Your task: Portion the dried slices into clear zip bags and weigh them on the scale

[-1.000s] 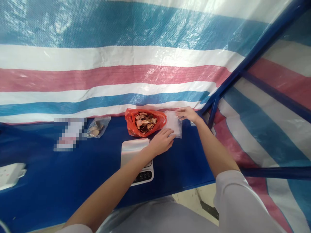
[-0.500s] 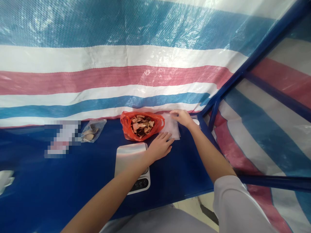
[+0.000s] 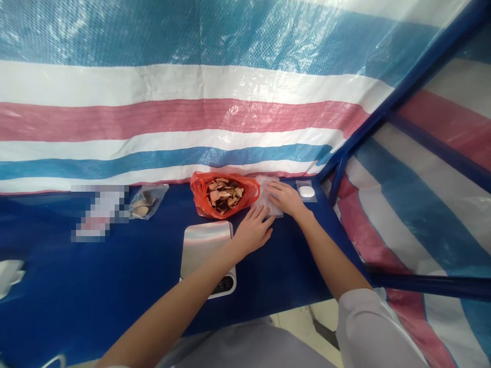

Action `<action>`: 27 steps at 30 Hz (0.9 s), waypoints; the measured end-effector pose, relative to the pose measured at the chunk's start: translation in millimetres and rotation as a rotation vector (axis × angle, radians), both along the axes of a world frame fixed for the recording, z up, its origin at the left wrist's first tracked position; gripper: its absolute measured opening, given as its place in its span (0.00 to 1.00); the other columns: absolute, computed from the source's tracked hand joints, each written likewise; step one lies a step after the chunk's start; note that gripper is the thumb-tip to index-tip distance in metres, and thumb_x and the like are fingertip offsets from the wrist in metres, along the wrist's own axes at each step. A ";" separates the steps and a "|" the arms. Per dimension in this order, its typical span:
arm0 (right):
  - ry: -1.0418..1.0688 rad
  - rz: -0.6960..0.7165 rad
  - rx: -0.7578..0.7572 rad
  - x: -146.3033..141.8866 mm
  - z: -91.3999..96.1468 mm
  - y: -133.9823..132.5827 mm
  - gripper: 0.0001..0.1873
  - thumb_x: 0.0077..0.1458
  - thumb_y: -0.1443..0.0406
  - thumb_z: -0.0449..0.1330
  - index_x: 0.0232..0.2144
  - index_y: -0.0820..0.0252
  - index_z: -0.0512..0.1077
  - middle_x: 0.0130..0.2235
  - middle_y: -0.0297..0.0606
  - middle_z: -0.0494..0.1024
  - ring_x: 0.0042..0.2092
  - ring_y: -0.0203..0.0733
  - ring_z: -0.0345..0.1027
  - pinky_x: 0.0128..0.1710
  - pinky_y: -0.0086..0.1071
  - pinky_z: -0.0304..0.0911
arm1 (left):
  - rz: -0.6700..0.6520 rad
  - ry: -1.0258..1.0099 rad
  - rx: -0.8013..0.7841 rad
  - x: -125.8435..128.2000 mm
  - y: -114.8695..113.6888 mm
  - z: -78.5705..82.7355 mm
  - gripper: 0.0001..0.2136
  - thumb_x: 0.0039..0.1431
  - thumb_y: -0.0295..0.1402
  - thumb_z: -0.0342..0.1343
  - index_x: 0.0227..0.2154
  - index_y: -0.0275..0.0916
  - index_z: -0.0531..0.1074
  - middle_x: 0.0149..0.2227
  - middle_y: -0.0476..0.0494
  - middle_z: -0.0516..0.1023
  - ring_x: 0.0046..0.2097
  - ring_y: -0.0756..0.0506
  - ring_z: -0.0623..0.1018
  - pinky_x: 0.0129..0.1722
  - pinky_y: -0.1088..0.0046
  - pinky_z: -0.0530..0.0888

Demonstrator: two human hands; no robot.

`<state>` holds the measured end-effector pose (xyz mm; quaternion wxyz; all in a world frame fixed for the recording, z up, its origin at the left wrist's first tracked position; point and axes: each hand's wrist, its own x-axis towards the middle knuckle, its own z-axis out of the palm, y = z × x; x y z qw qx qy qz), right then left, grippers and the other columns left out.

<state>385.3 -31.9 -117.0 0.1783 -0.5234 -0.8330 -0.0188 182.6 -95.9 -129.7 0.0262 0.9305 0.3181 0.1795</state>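
Cable [image 3: 56,360], white and curved, shows at the lower left of the blue desk [image 3: 95,286], nearest you. Farther up that side, a white plastic block [image 3: 9,278] is cut off by the view's edge. Your left forearm crosses a flat scale [image 3: 203,245] with a silvery plate, hiding some of its dark button panel. Beyond it, your left hand [image 3: 253,230] lies palm down, its grip loose, fingers extended, their tips resting on the near left part of a clear plastic packet [image 3: 264,181]. Your right hand [image 3: 286,198] spreads over that packet's right part, its grip likewise unclosed, fingers long and slightly apart. The packet lies flat just beside the red bag [image 3: 199,197], which stands gaping, full of brown dried pieces [image 3: 224,196]. To the packet's right is a small clear pouch holding a white oval item [image 3: 306,191]; well left, a clear zip bag [image 3: 148,202] holds brown pieces near a pixelated sheet [image 3: 99,212]. Behind everything hangs a striped tarp [image 3: 172,120], with a blue frame [image 3: 368,128] to the right.
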 end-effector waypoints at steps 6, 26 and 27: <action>-0.084 0.083 0.001 5.3 -5.6 6.0 0.18 0.68 0.63 0.53 0.53 0.57 0.78 0.61 0.45 0.76 0.64 0.50 0.67 0.64 0.45 0.62 | 0.019 0.040 -0.057 -5.7 -0.2 -6.0 0.22 0.66 0.35 0.52 0.60 0.30 0.68 0.63 0.25 0.70 0.66 0.33 0.70 0.65 0.52 0.66; -0.109 0.075 -0.078 7.1 -11.4 12.7 0.21 0.68 0.63 0.53 0.59 0.56 0.74 0.66 0.45 0.69 0.68 0.54 0.60 0.67 0.49 0.58 | 0.086 -0.001 -0.067 12.0 2.0 -18.8 0.25 0.70 0.43 0.48 0.60 0.27 0.68 0.64 0.22 0.69 0.66 0.31 0.69 0.64 0.51 0.67; -0.109 0.074 -0.069 8.0 -9.4 11.7 0.20 0.68 0.63 0.53 0.57 0.56 0.75 0.65 0.45 0.70 0.68 0.54 0.61 0.67 0.48 0.58 | 0.090 -0.010 -0.048 11.8 1.6 -17.7 0.24 0.70 0.42 0.48 0.59 0.29 0.69 0.63 0.23 0.70 0.66 0.32 0.70 0.64 0.51 0.67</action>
